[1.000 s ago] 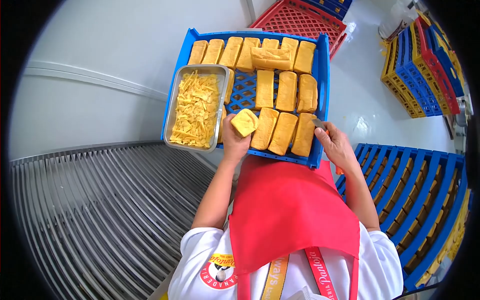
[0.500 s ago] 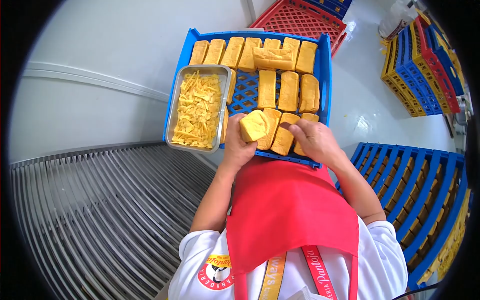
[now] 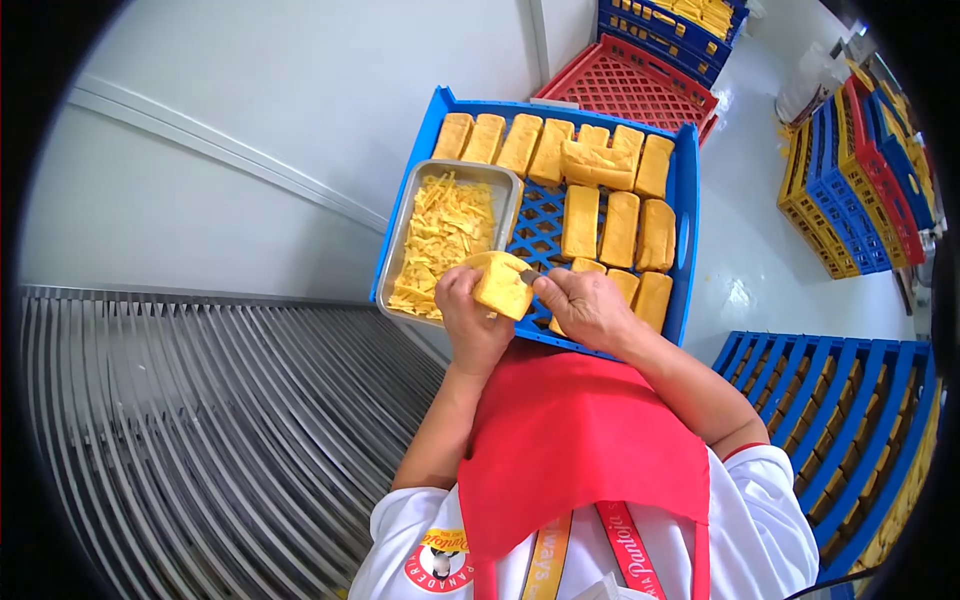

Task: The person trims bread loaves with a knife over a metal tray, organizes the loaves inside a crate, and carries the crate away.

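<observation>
My left hand is wrapped round a yellow bread loaf, tilted with one end toward me. My right hand grips a small knife; its short dark blade meets the loaf's upper right edge, and the handle is hidden in the fingers. Beneath both hands is a blue plastic crate holding rows of similar loaves. One loaf lies crosswise on top of the back row. A metal pan full of yellow crust shavings rests in the crate's left side.
Metal slats spread at the lower left. Another blue crate with bread stands at the lower right. Red and dark blue crates are at the back, and a mixed crate stack stands at the right.
The knife has come left from beside the loaf onto its edge. The loaf has turned slightly in my left hand. The camera's view has shifted, so the crate appears farther right and lower.
</observation>
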The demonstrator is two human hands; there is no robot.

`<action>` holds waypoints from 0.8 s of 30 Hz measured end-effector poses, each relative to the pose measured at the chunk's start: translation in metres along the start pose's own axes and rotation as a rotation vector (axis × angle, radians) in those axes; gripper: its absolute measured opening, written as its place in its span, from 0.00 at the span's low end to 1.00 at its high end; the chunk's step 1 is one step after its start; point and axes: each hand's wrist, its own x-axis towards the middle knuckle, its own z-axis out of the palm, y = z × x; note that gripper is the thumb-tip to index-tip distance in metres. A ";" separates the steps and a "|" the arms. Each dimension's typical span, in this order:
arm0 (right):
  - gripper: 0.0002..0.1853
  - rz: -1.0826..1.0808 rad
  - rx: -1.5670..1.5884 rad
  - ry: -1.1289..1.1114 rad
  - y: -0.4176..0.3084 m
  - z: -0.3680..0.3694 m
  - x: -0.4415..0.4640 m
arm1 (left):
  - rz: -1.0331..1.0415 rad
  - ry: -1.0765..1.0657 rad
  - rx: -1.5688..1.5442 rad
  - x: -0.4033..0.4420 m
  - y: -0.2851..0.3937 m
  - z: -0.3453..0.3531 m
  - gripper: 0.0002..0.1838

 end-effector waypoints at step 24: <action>0.27 -0.048 -0.218 0.081 -0.032 0.080 0.080 | -1.390 0.068 -1.409 0.065 -0.125 -0.061 0.28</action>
